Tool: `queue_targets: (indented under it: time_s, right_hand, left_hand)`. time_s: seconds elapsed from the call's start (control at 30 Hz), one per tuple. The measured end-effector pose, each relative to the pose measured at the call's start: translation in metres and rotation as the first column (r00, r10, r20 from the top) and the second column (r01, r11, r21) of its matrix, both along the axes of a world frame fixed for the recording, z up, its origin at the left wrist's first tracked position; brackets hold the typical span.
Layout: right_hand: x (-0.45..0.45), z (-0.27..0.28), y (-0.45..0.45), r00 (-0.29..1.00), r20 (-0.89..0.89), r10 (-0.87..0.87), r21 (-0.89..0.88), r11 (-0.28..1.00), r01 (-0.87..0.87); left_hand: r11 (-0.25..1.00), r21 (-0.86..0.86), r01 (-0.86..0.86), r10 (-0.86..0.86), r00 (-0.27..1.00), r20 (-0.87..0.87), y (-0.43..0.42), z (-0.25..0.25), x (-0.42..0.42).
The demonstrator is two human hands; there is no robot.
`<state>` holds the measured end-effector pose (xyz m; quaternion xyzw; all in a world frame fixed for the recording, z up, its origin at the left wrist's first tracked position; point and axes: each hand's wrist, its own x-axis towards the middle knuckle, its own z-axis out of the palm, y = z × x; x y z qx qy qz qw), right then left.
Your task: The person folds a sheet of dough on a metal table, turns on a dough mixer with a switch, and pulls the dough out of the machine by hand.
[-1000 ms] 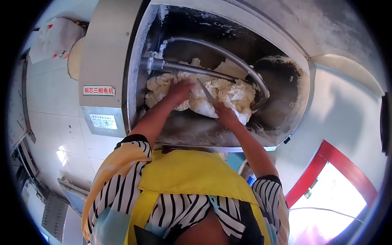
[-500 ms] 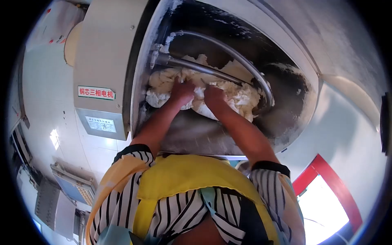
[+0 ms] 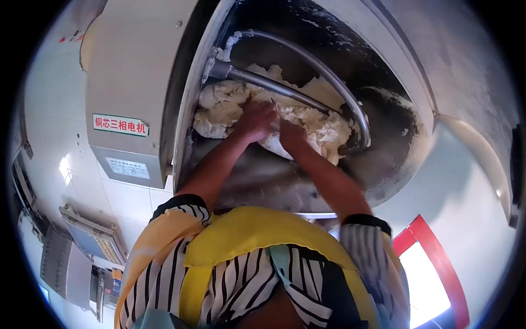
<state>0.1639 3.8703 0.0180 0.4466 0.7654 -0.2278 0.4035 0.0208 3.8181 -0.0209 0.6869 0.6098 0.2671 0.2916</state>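
Observation:
A large lump of pale dough (image 3: 323, 129) lies in the metal mixer bowl (image 3: 241, 175), with a smaller lobe of dough (image 3: 219, 101) on its left. My left hand (image 3: 259, 122) is closed on the dough between these two parts, its fingertips partly sunk in. Right beside it, my right hand (image 3: 292, 137) is closed against the near side of the larger lump. A thin dark tip shows just above my right hand, too small to name, and the fingers hide what they hold.
A curved steel mixing bar (image 3: 315, 60) and a straight shaft (image 3: 274, 85) cross the bowl above the dough. A motor housing (image 3: 131, 71) with a red-lettered label stands on the left. A red frame (image 3: 438, 252) is at lower right.
My left hand has moved right, close to my right hand. A gap in the dough now shows left of it. The right hand has shifted slightly right and toward me.

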Motion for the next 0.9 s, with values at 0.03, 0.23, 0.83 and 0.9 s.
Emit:
queue_targets:
  time_s: [0.03, 0.23, 0.83, 0.9]
  right_hand:
    - [-0.006, -0.007, 0.004, 1.0, -0.013, -0.013, -0.006, 1.0, 0.013]
    - [0.019, 0.096, 0.007, 0.996, 0.075, 0.054, -0.15, 0.988, -0.042]
    - [0.097, -0.067, -0.058, 0.982, -0.187, 0.015, -0.194, 0.98, -0.052]
    - [0.043, 0.04, -0.036, 0.997, -0.074, -0.031, -0.231, 0.973, 0.013]
  left_hand:
    - [0.998, -0.059, 0.02, -0.023, 0.999, -0.05, 0.0, -0.002, -0.002]
    - [0.967, -0.234, 0.102, -0.159, 0.958, -0.238, 0.005, 0.012, -0.008]
    - [0.934, -0.054, 0.354, -0.355, 0.891, -0.284, -0.024, 0.004, 0.033]
    - [0.95, -0.059, 0.306, -0.312, 0.928, -0.202, -0.019, 0.006, 0.029]
